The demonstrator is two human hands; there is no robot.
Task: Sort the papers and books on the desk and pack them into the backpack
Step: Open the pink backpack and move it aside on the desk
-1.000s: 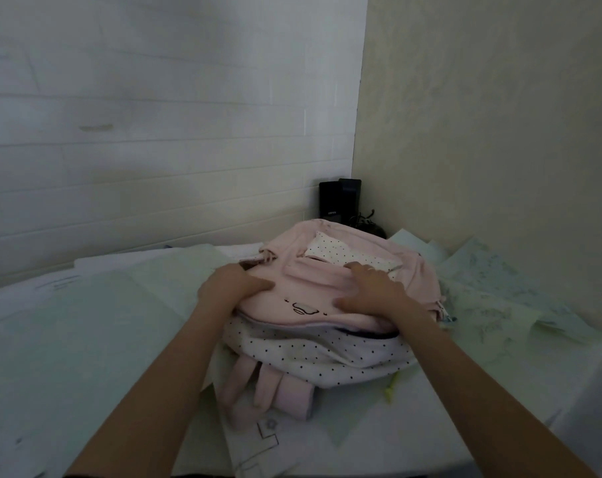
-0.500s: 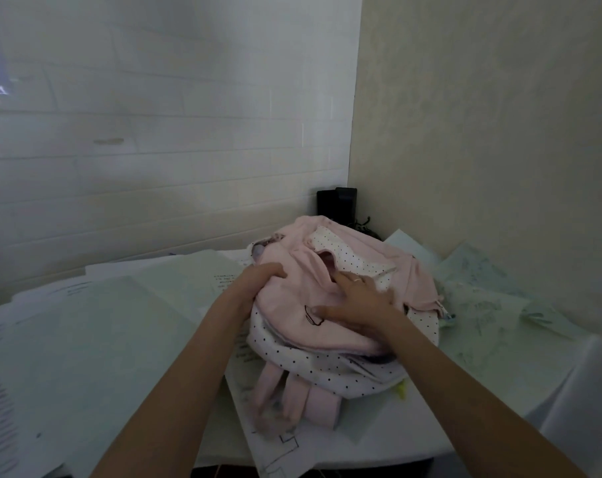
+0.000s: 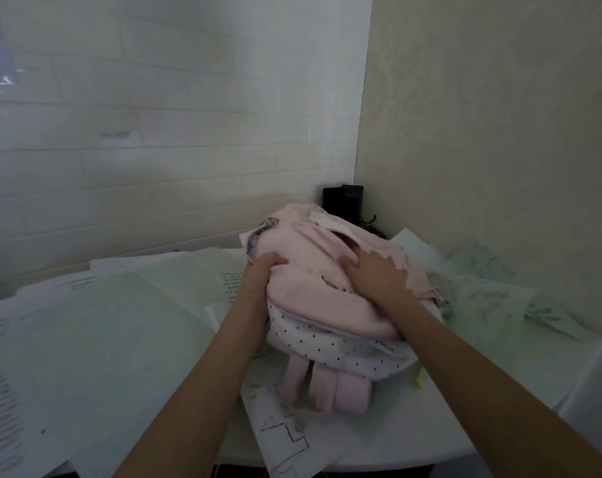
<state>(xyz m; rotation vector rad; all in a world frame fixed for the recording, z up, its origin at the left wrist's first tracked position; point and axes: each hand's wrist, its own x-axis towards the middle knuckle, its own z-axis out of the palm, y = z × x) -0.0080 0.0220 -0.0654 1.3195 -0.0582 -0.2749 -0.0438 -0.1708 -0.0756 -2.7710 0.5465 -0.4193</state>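
While both of my hands are on the backpack point(image 3: 330, 305), nothing has gone into it yet, so I read this as the step of getting the bag turned and opened before any packing. My left hand point(image 3: 263, 267) is curled over the bag's left shoulder, fingers bent around a fold of pink fabric; it looks like a light gripping hold that steadies the soft shell. My right hand point(image 3: 375, 274) lies flatter on top, fingers spread and pressed into the pink panel, with the fingertips near a dark gap that may be the opening. Whether it pinches fabric there I cannot tell.

The bag sits slumped on the tabletop point(image 3: 447, 419) toward the far right corner, its pink straps point(image 3: 330, 384) hanging toward me and its dotted white panel point(image 3: 330, 346) facing me. It lies right on top of loose sheets: a paper with a line drawing point(image 3: 285, 439) pokes out from under the straps, and a handwritten page point(image 3: 228, 284) lies just beside my left wrist. More papers point(image 3: 96, 326) cover the left of the tabletop, and crumpled ones point(image 3: 482, 291) lie to the right. I would guess the bag is being held down because limp cloth collapses shut unless one hand braces it.

A black box point(image 3: 342, 200) stands in the corner behind the bag.
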